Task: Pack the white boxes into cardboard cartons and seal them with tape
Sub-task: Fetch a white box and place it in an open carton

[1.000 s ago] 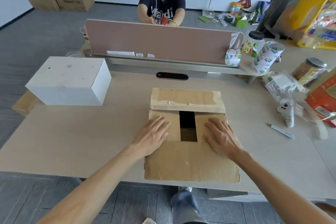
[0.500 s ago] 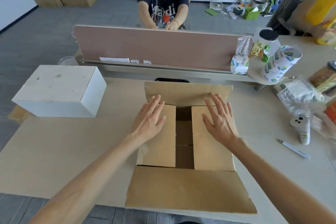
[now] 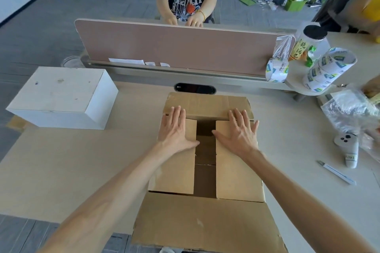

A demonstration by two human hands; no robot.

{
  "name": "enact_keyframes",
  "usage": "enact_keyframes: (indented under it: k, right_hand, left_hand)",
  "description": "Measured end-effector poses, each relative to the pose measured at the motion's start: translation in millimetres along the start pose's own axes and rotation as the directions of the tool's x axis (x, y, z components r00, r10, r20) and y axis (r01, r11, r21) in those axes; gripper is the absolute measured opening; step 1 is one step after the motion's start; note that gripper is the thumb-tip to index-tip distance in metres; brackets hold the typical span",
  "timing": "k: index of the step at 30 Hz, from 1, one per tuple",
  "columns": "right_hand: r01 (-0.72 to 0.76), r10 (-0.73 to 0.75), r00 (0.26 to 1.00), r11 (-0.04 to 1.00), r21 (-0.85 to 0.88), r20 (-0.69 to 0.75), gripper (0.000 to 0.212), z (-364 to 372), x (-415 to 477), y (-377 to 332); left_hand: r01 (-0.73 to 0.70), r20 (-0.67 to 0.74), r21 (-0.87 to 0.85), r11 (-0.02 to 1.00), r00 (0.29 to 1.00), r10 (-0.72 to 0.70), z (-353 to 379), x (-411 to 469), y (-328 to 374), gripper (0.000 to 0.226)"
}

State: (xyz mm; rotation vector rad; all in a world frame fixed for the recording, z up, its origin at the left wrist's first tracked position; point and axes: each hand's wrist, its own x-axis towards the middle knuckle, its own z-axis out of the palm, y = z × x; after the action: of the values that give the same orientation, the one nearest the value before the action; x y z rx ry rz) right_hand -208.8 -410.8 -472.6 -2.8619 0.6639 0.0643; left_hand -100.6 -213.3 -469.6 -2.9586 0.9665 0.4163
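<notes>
Since half a second ago, your hands have slid farther up the carton's (image 3: 205, 222) side flaps, and your fingertips now reach the far flap. Your left hand (image 3: 176, 129) and right hand (image 3: 239, 131) lie flat with fingers straight and spread, pressing down and gripping nothing. The gap between the flaps is too dark to show what is inside. The near flap is cut off at the frame's bottom edge. The brown carton sits on the table (image 3: 61, 160) before you, with the white box (image 3: 59, 96) well apart to its left.
</notes>
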Motion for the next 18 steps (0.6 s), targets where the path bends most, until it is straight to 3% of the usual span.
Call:
enact_keyframes:
  k: [4, 8, 13, 18]
  right_hand:
    - [0.021, -0.018, 0.998, 0.998, -0.054, 0.06, 0.107, -4, -9, -12]
    - [0.039, -0.041, 0.998, 0.998, 0.051, 0.037, 0.089, -12, -20, -16]
    - [0.014, 0.003, 0.999, 0.937, 0.349, -0.048, 0.067, -39, -34, -22]
    - [-0.027, 0.065, 0.995, 0.917, 0.398, -0.081, 0.061, -70, -55, -22]
  left_hand:
    - [0.034, 0.003, -0.021, 0.999, 0.999, -0.034, -1, -8, 10, 0.128]
    - [-0.04, -0.061, -0.162, 0.986, 0.998, 0.03, -18, -19, 16, 0.106]
    - [-0.121, -0.2, -0.307, 0.944, 0.978, 0.061, -53, -42, 2, 0.072]
    - [-0.141, -0.262, -0.262, 0.955, 0.962, 0.07, -94, -62, -29, 0.059]
